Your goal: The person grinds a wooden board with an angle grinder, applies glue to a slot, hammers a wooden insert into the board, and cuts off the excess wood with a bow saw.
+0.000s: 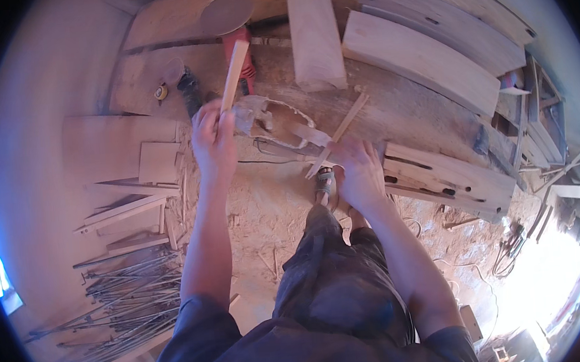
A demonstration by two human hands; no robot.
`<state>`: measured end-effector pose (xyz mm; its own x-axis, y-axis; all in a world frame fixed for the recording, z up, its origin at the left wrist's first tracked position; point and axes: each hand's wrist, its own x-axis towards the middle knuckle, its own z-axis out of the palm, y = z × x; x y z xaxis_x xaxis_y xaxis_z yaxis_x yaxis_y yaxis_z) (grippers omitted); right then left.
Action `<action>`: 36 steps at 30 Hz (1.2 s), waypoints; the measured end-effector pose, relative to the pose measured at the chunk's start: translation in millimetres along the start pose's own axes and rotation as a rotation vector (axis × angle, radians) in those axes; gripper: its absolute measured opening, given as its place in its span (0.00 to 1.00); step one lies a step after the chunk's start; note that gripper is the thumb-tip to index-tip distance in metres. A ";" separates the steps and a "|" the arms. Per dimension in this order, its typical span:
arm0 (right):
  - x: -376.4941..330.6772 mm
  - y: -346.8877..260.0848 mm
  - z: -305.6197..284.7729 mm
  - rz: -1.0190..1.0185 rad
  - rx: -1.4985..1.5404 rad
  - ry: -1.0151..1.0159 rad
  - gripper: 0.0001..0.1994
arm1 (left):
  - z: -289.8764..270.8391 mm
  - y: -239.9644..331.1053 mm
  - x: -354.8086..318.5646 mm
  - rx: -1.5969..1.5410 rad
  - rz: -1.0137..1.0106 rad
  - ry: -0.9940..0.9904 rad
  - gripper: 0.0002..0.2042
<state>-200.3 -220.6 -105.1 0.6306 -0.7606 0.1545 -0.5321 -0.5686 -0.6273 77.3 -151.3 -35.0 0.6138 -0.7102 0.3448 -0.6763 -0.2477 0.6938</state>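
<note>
A view straight down onto a person standing on a sawdust-covered floor (265,209) in a woodworking shop, both bare forearms reaching forward over a rough workbench.

At the far left, on the floor, lies a bundle of thin metal rods (123,293), with flat offcut boards (134,165) stacked above it.

The left hand (212,138) is clenched around the lower end of a pale wooden strip (235,74), which stands nearly upright and tilts slightly right. Behind it, on the table (392,110), sit a small dark power tool with a yellow part (179,88) and a red power tool (244,50) touching a round sanding disc (226,14).

Between the hands rests a rough, hollowed piece of wood (276,121), open like a shallow bowl; it seems to hold only chips and a loose fragment, though the inside is hard to make out.

The right hand (358,171) grasps a thin wooden stick (336,136) that runs diagonally up and right across the table's front edge. Just right of it lies a thick slotted beam (448,177). Wide pale planks (422,57) lean along the back right corner, with another plank (315,31) at the back centre.

Judging by the scene, the work looks to be midway: both pieces are in hand, neither is fitted to anything, and offcuts are scattered about.
</note>
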 end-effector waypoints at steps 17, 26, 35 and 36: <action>110.1 -11.0 66.1 0.047 -0.302 -0.737 0.24 | 48.8 -54.1 24.6 -0.102 -0.180 -0.141 0.17; 39.7 35.2 22.4 1.090 1.258 -0.616 0.23 | 57.7 -60.4 21.6 -0.131 -0.084 -0.104 0.17; -103.9 8.9 -80.0 1.120 1.339 0.009 0.24 | 48.4 -69.6 18.9 -0.216 -0.218 -0.110 0.20; -112.8 5.7 -92.0 1.099 1.119 0.071 0.23 | 53.3 -68.8 20.1 -0.231 -0.204 -0.102 0.20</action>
<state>-326.4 -166.9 -55.9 0.1869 -0.6608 -0.7269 -0.0016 0.7397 -0.6729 114.5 -183.7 -109.4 0.6755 -0.7264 0.1269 -0.4260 -0.2440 0.8712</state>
